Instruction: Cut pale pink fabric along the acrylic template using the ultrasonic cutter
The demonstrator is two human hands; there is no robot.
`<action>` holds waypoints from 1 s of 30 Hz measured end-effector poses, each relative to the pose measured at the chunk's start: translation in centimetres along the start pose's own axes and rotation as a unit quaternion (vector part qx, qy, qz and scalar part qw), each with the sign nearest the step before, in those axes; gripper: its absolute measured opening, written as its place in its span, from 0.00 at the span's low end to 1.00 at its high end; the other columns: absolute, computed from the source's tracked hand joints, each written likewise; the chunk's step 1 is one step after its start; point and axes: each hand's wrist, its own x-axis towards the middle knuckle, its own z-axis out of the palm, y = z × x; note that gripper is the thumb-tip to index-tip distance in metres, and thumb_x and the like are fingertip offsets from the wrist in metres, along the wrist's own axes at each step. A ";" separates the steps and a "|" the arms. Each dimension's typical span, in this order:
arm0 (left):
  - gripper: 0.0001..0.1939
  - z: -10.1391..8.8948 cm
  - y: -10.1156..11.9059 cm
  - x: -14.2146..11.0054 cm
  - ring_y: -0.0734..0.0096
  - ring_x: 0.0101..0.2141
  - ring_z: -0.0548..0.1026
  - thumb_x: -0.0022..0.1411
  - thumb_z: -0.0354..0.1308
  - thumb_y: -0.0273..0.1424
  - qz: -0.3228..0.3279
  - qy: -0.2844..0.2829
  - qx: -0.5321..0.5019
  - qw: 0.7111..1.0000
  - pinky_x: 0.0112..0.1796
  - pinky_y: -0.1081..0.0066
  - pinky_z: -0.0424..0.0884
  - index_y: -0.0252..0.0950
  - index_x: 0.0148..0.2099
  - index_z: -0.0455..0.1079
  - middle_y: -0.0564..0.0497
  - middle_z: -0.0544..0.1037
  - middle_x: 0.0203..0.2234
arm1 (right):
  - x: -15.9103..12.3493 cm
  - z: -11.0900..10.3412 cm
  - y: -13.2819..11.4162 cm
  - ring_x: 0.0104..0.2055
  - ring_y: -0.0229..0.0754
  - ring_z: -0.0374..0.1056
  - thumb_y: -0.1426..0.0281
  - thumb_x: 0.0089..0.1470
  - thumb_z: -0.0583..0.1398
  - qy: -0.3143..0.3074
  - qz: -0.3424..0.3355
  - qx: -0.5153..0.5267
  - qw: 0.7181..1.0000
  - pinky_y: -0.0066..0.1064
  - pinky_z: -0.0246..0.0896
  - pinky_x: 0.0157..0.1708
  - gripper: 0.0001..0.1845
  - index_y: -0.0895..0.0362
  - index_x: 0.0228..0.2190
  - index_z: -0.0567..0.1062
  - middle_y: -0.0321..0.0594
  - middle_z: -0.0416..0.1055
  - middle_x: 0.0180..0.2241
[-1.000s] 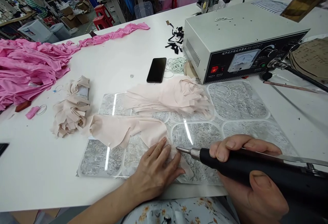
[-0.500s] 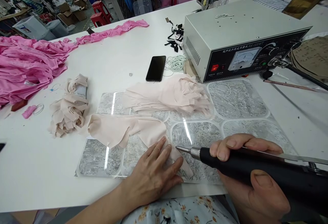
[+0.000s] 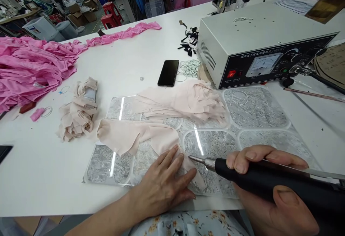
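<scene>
A pale pink fabric strip [image 3: 161, 137] lies across a grey marbled mat [image 3: 107, 164], its right end slanting down toward me. My left hand [image 3: 168, 182] rests on that end with the fingers stretched out, pressing it flat. In my right hand [image 3: 272, 189] is a black handheld ultrasonic welding tool [image 3: 250, 173], fingers wrapped round its body. Its pointed metal tip [image 3: 198, 159] is at the strip's right edge, just beside my left fingers; whether it touches the fabric I cannot tell. Behind the strip lies a stack of similar pale pink pieces [image 3: 183, 101].
At the back right stands a grey control box [image 3: 258, 34] with a cable at its front. A phone [image 3: 168, 73], a coil of white cord [image 3: 189, 68] and black scraps [image 3: 191, 40] lie left of it. Bright pink fabric [image 3: 35, 67] and a beige fabric bundle [image 3: 79, 113] are at the left.
The whole view has shifted slightly, so things appear a little further right. My hands, the tool and the fabric strip keep nearly the same places relative to each other.
</scene>
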 end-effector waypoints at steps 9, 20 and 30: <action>0.27 -0.1 -0.1 -0.3 0.44 0.58 0.67 0.64 0.56 0.50 -0.002 -0.024 0.012 1.000 0.50 0.51 0.73 0.39 0.58 0.67 0.39 0.70 0.52 | 0.2 -0.1 -0.2 0.26 0.37 0.65 0.66 0.52 0.62 -0.035 0.001 0.016 0.999 0.36 0.71 0.28 0.08 0.50 0.37 0.74 0.36 0.68 0.31; 0.25 0.3 -0.5 -0.5 0.42 0.59 0.65 0.65 0.56 0.49 0.008 0.014 -0.002 1.000 0.50 0.50 0.73 0.38 0.56 0.69 0.40 0.70 0.51 | 0.2 0.0 0.4 0.26 0.37 0.67 0.67 0.53 0.61 -0.039 -0.024 0.036 0.998 0.36 0.72 0.27 0.08 0.51 0.38 0.74 0.37 0.68 0.32; 0.27 0.0 -0.3 -0.3 0.42 0.58 0.65 0.64 0.57 0.50 0.001 -0.022 -0.017 1.000 0.51 0.50 0.71 0.37 0.57 0.67 0.41 0.71 0.48 | 0.2 -0.2 -0.1 0.26 0.36 0.66 0.65 0.51 0.63 -0.032 -0.002 0.026 0.999 0.36 0.70 0.28 0.09 0.51 0.37 0.74 0.35 0.68 0.31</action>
